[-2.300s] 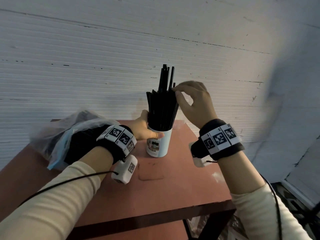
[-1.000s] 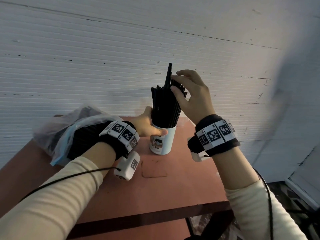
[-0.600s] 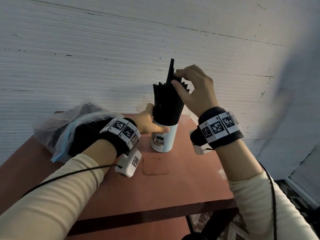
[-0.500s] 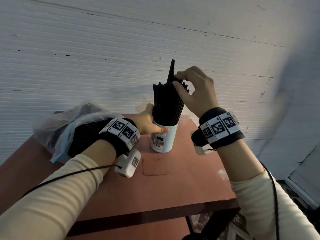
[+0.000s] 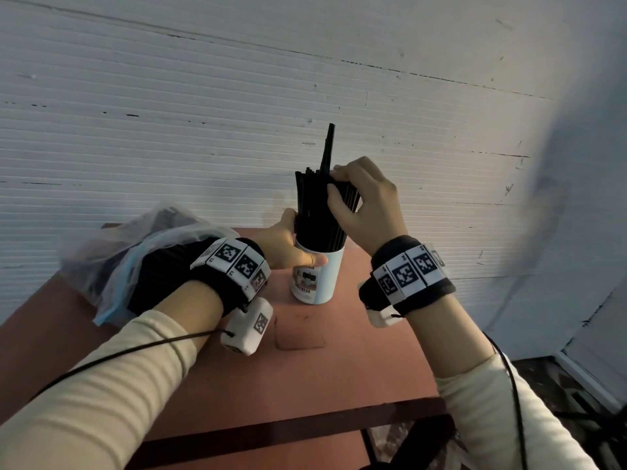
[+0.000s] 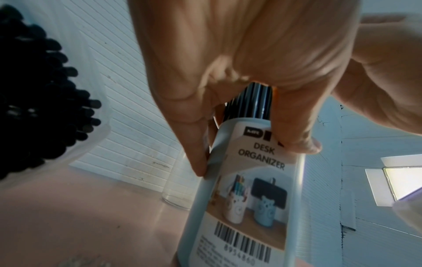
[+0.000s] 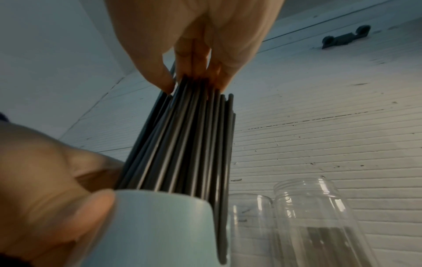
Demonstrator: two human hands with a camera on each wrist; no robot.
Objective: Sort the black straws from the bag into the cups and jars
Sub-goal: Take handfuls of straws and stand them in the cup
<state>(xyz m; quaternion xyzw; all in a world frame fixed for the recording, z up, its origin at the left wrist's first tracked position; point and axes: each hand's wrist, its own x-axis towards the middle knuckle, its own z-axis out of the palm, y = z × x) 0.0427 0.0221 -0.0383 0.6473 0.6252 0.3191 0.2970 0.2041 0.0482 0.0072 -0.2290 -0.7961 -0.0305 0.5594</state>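
Observation:
A white cup (image 5: pixel 320 283) with a "desk organizer" label (image 6: pixel 248 196) stands on the red-brown table (image 5: pixel 339 368). It is packed with upright black straws (image 5: pixel 317 215), and one straw (image 5: pixel 328 147) sticks up above the others. My left hand (image 5: pixel 298 242) grips the cup near its rim, thumb in front (image 6: pixel 297 137). My right hand (image 5: pixel 334 180) is curled over the straw tops, fingertips (image 7: pixel 200 74) on their ends and thumb against the bundle's side. A clear plastic bag (image 5: pixel 112 256) holding more black straws (image 6: pixel 38 75) lies at the left, behind my left wrist.
Two clear jars stand behind the cup against the white wall: a wide threaded one (image 7: pixel 319 216) with a few straws inside and a narrower glass (image 7: pixel 248 225). The table's front edge (image 5: pixel 305 425) is near me; its right edge drops off past my right wrist.
My right hand has come down from the raised straws onto the top of the bundle, and the bundle sits more level, with one straw left standing high. The left hand kept hold of the cup.

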